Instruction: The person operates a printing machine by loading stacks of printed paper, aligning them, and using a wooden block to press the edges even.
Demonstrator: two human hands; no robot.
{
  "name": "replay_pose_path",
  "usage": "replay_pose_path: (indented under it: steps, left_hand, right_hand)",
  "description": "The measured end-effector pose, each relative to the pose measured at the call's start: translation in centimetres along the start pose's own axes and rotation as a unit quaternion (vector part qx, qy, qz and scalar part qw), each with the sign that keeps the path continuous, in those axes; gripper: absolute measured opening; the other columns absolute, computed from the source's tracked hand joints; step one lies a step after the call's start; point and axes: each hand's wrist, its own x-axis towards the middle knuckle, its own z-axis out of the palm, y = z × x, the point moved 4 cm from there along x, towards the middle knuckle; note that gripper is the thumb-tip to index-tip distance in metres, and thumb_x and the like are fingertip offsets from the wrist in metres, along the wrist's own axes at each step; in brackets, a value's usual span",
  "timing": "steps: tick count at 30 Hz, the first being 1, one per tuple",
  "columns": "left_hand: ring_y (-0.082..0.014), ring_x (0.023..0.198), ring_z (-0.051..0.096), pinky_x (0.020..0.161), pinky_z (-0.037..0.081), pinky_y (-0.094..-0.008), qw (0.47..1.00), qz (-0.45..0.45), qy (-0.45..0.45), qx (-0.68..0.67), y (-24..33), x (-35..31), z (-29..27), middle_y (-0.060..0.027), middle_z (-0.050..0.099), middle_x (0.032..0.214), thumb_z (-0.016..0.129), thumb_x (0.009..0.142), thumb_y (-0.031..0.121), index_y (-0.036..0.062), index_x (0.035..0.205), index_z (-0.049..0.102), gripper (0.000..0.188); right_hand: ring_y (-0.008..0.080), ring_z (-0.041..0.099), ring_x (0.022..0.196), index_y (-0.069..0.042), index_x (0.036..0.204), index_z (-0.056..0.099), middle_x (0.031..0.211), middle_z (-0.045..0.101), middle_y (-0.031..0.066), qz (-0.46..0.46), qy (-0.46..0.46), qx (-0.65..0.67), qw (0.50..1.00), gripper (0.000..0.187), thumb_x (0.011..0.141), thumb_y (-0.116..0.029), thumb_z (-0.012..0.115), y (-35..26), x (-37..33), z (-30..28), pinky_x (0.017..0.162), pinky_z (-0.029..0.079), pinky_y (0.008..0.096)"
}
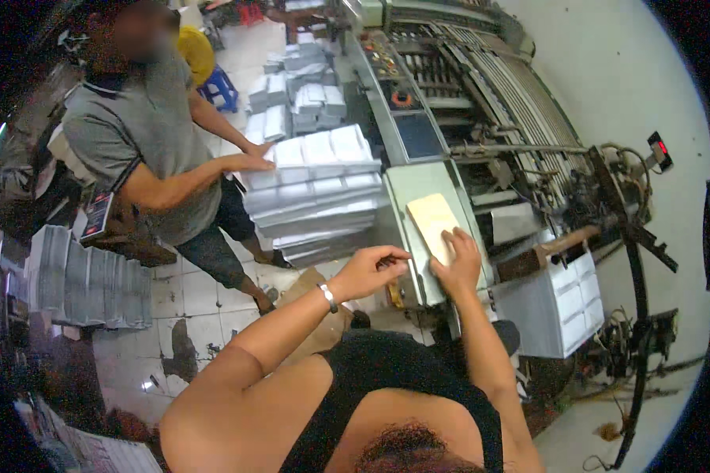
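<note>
Beside machinery [481, 91], paper [429, 216] on green worktop [407, 180]

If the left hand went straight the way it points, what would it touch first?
The left hand would probably meet the pale green tabletop; if higher, perhaps the yellow paper. Depth is unclear.

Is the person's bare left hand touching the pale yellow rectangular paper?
Apart: the head view shows a strip of flat pale green surface between the left hand and the yellow paper.
</note>
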Motion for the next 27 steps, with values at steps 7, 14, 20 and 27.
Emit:
replay_pose_path:
  steps: [7,14,20,27]
  left_hand:
    - [-0.0116,0.082,0.062,0.075,0.05,-0.0273,0.984,0.0,0.162,0.07,-4.1,3.7,-5.2,-0.0068,0.069,0.094,0.062,0.091,0.024,0.0042,0.113,0.064,0.03]
    - [-0.0146,0.079,0.064,0.072,0.05,-0.029,0.954,-0.068,0.259,0.137,-11.2,5.3,-7.8,-0.0076,0.07,0.087,0.064,0.087,0.026,0.0025,0.108,0.066,0.031]
    - [-0.0133,0.077,0.061,0.072,0.049,-0.0276,0.928,-0.096,0.311,0.183,-17.0,7.0,-9.1,-0.0062,0.068,0.084,0.067,0.085,0.027,0.0042,0.111,0.065,0.034]
    - [-0.0206,0.087,0.064,0.079,0.049,-0.033,0.828,-0.219,0.508,-0.085,-24.7,10.8,-12.0,-0.0122,0.069,0.095,0.066,0.084,0.03,0.0012,0.105,0.065,0.035]
  right_hand:
    - [0.0382,0.045,0.12,-0.011,0.119,0.06,0.129,0.052,0.017,-0.015,-0.003,-0.017,1.0,0.058,0.066,-0.031,0.074,0.7,-1.0,0.2,0.1,0.035,0.0498]
    - [0.0393,0.041,0.123,-0.011,0.126,0.055,0.135,0.048,0.0158,-0.035,-0.035,-0.02,0.999,0.06,0.073,-0.031,0.073,1.0,2.5,1.6,0.104,0.033,0.0482]
    - [0.0368,0.042,0.123,-0.011,0.126,0.056,0.136,0.047,0.0158,-0.036,-0.067,-0.021,0.997,0.062,0.072,-0.036,0.07,0.5,11.3,6.9,0.105,0.033,0.0471]
    - [0.0339,0.04,0.125,-0.015,0.128,0.055,0.139,0.044,0.0134,-0.056,-0.054,-0.013,0.997,0.063,0.071,-0.037,0.069,0.3,13.6,8.4,0.105,0.029,0.0483]
